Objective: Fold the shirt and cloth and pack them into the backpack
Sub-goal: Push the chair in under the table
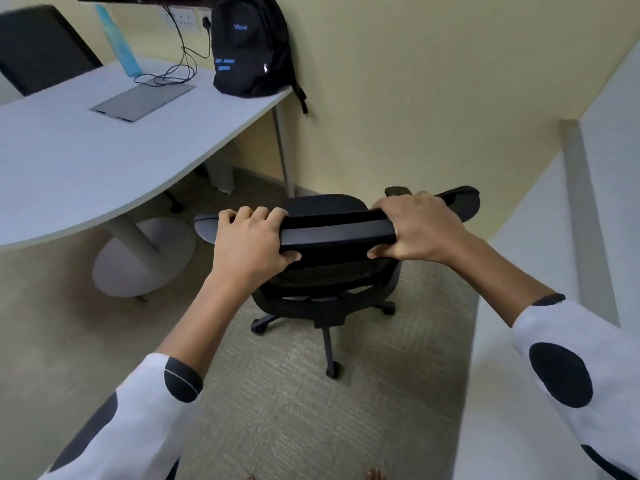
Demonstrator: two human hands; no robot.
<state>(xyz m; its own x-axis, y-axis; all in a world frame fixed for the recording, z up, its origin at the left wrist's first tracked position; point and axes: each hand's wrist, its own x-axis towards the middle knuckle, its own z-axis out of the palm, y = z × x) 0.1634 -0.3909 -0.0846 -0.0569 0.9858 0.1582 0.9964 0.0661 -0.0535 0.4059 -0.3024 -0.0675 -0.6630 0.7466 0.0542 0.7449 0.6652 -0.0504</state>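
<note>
Nearest you, at six o'clock, your two sleeves (138,420) come into view, white fabric with large black spots, pushed back from bare forearms. Beneath them lies a pale, ribbed carpet (277,410).

Your left hand (251,242) is curled over the top rail of the office chair (332,237), fingers wrapped across the upper edge and thumb pressed beneath, a full closed grip at about nine o'clock of the rail. Your right hand (415,228) is clamped the same way at three o'clock of the rail, fingers over the top and thumb tucked under. Both hands touch only the chair. The rail is smooth, matte black plastic; below it the backrest is black mesh, and lower still a five-spoke base stands on castors.

The backpack (251,46) is well apart from both hands, far up at eleven o'clock. It stands upright on the right end of the tabletop (69,150), leaning against the cream wall, made of black woven fabric with blue markings, its front zipper shut and a strap hanging over the edge. The tabletop is smooth pale grey with a curved front edge. On it, to the left of the backpack, sit a flat grey rectangular panel (143,100), looping black cables (173,72) and a translucent blue bottle (119,41).
</note>
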